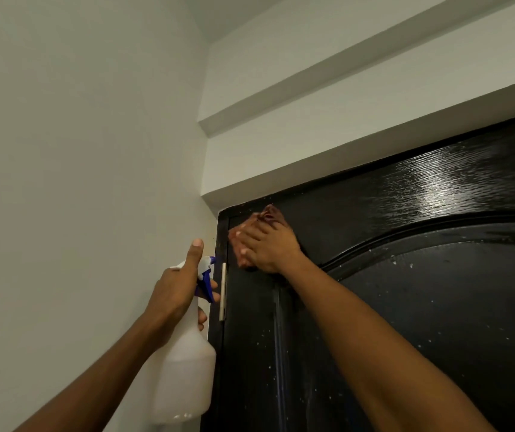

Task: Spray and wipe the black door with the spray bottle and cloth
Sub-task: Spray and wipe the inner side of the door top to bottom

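Note:
The black door (405, 307) fills the right side of the head view, glossy and wet near its top, with white droplets scattered over the arched panel. My right hand (265, 247) presses a dark brown cloth (271, 214) flat against the door's upper left corner; only a bit of cloth shows above the fingers. My left hand (178, 288) grips the neck of a white spray bottle (187, 375) with a blue trigger, held upright just left of the door's edge, thumb raised.
A white hinge (223, 291) sits on the door's left edge beside the bottle's nozzle. A white wall (78, 182) runs along the left, and a white stepped lintel (343, 145) overhangs the door's top.

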Tool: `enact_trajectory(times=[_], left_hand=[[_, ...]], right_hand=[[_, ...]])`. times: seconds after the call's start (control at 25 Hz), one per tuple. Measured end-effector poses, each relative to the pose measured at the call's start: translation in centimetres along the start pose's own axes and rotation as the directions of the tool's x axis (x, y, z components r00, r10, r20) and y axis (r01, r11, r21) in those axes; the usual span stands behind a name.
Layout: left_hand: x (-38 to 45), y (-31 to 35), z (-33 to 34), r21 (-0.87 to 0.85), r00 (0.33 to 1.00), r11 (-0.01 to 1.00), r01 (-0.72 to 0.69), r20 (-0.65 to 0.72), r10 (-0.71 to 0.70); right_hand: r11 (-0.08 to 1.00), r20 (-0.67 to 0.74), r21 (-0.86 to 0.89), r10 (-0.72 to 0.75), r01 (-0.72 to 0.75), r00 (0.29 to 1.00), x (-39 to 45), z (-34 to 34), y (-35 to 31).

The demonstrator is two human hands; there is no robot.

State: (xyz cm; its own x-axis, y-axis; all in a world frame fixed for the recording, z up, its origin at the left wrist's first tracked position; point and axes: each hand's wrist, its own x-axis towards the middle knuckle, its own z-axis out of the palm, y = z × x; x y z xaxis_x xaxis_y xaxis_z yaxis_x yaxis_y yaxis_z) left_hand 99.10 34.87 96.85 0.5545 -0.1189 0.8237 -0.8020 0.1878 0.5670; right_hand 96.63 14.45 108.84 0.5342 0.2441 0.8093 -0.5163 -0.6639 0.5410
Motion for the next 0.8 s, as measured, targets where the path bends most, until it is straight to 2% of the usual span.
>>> enact_trajectory(times=[0.04,0.12,0.2,0.24,0.32,0.44,0.52,0.56,0.68,0.8], left_hand=[[0.0,0.2,0.0,-0.009,1.000,1.000,0.002,0.003,-0.002],[0.0,0.4,0.1,-0.023,1.000,1.000,0.011,0.015,-0.010],[0.1,0.4,0.2,-0.024,0.999,0.999,0.022,0.032,-0.022],[0.1,0.3,0.2,-0.019,0.999,0.999,0.026,0.033,-0.025],[0.2,0.2,-0.1,-0.010,0.999,0.999,0.034,0.035,-0.034],[0.2,-0.3,-0.2,0.006,0.999,1.000,0.023,0.038,-0.023],[0.4,-0.4,0.1,0.018,0.999,1.000,0.007,0.034,-0.007],[0.7,-0.2,0.3,0.018,0.999,1.000,-0.003,0.036,0.002],[2.3,0.7,0.8,0.004,0.999,0.999,-0.043,0.026,0.043],[3.8,1.6,1.4,-0.020,0.999,0.999,-0.042,0.017,0.043]], right_hand=[[0.992,-0.044,-0.002,0.129,-0.129,0.991,-0.9,-0.6,2.2],[0.915,-0.086,0.019,0.403,-0.403,0.911,-1.9,-1.5,5.2],[0.841,-0.089,0.021,0.541,-0.541,0.836,-1.4,-1.8,5.7],[0.831,-0.096,0.019,0.555,-0.556,0.826,-0.7,-1.7,5.1],[0.877,-0.105,0.021,0.479,-0.480,0.872,0.9,-1.0,2.6],[0.981,0.003,-0.006,0.191,-0.191,0.982,2.0,0.4,-1.5],[0.997,0.053,0.017,0.070,-0.071,0.996,2.4,0.8,-2.2],[0.995,0.032,0.032,0.088,-0.089,0.996,2.3,0.7,-1.6],[0.938,-0.091,0.082,0.343,-0.336,0.935,1.5,-0.3,2.1],[0.879,-0.105,0.041,0.476,-0.474,0.873,-0.5,-1.3,5.1]])
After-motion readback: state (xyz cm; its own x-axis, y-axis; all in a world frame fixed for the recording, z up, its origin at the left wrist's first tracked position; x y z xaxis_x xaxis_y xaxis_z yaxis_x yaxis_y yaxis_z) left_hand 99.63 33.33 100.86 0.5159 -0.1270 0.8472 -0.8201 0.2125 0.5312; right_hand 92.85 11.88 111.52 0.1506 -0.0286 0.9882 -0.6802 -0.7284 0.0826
